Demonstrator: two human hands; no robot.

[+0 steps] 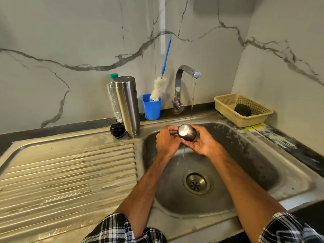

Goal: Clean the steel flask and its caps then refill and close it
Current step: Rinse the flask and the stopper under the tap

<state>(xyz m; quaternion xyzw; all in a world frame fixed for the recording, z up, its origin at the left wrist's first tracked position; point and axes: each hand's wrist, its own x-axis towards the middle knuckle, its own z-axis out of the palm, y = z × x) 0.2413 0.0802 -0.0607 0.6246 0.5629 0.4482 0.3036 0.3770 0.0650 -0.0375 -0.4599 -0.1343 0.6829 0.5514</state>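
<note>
Over the sink basin (263, 165), both hands hold the steel outer cap (186, 132) under a thin stream of water from the tap (185, 74). My right hand (201, 142) cradles the cap from below and the right. My left hand (167, 141) grips its left side with curled fingers. The steel flask (127, 106) stands upside down on the drainboard's back edge. Its black inner cap (117, 130) sits just to the left of it.
A clear plastic bottle with a green lid (113, 95) stands behind the flask. A blue cup (151, 106) holds a bottle brush (157, 90) beside the tap. A beige basket (243, 109) with a dark scrubber (243, 109) sits at the back right. The ribbed drainboard (70, 172) lies left.
</note>
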